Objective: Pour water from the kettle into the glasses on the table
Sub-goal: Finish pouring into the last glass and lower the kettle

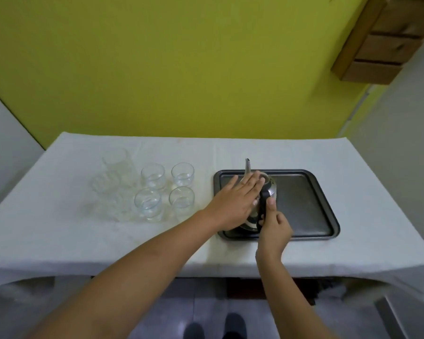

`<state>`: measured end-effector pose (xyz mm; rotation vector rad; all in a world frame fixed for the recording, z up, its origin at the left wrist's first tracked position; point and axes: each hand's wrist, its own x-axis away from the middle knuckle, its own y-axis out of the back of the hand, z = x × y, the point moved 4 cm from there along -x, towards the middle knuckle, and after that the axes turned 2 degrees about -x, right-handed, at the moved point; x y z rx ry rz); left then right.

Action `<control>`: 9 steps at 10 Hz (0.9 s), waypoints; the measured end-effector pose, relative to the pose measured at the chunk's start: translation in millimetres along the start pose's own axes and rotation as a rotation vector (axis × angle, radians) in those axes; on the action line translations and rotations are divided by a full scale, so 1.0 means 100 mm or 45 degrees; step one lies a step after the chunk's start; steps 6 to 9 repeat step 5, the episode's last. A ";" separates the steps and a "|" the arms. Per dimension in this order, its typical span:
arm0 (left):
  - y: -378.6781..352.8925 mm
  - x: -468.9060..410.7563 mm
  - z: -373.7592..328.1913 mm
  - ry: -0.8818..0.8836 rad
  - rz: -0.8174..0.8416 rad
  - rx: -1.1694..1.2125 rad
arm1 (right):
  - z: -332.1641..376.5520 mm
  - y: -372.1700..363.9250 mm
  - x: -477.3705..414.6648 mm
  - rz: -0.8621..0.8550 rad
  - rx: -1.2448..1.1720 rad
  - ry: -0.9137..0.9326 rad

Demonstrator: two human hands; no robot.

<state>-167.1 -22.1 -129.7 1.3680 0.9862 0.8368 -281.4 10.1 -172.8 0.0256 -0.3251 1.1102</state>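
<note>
On the dark baking tray [311, 206] at the right of the white-clothed surface [83, 241] stands a steel gooseneck kettle [269, 190], its thin spout [247, 166] rising at the far side and pointing away from the person. The right hand [274, 228] is curled around the kettle's black handle [263, 204], thumb pressed along its top, while the left hand [235, 201] lies flat and open, fingers spread over the kettle's lid and shoulder, steadying rather than gripping. To the left of the tray, well apart from the kettle, stand the clear glasses [167, 189]: four short tumblers in a square, with more glassware blurred beyond them toward the left; whether any hold water is hard to tell. The kettle sits upright, not yet lifted, so pouring appears not to have begun. A metal kettle with water in it will likely feel heavy and front-loaded once tilted, and its polished body is probably slippery and possibly warm, so the black handle is the sensible place to hold it, with the other hand only bracing the lid. The glasses look thin, light and breakable, and packed this closely one could be knocked by the spout.
</note>
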 end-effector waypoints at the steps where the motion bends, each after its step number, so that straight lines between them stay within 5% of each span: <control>1: -0.05 0.07 -0.01 -0.003 -0.003 0.023 | -0.11 0.04 0.02 0.001 0.049 0.001; 3: -0.07 0.20 0.08 0.253 -0.008 0.056 | 0.20 0.13 -0.03 -0.107 0.728 0.433; 4: -0.02 0.29 0.31 0.442 -0.021 0.090 | 0.46 -0.06 -0.05 0.090 1.129 0.808; 5: 0.09 0.40 0.55 0.565 -0.069 0.118 | 0.58 -0.39 -0.08 0.358 1.383 0.924; 9: 0.09 0.40 0.55 0.565 -0.069 0.118 | 0.58 -0.39 -0.08 0.358 1.383 0.924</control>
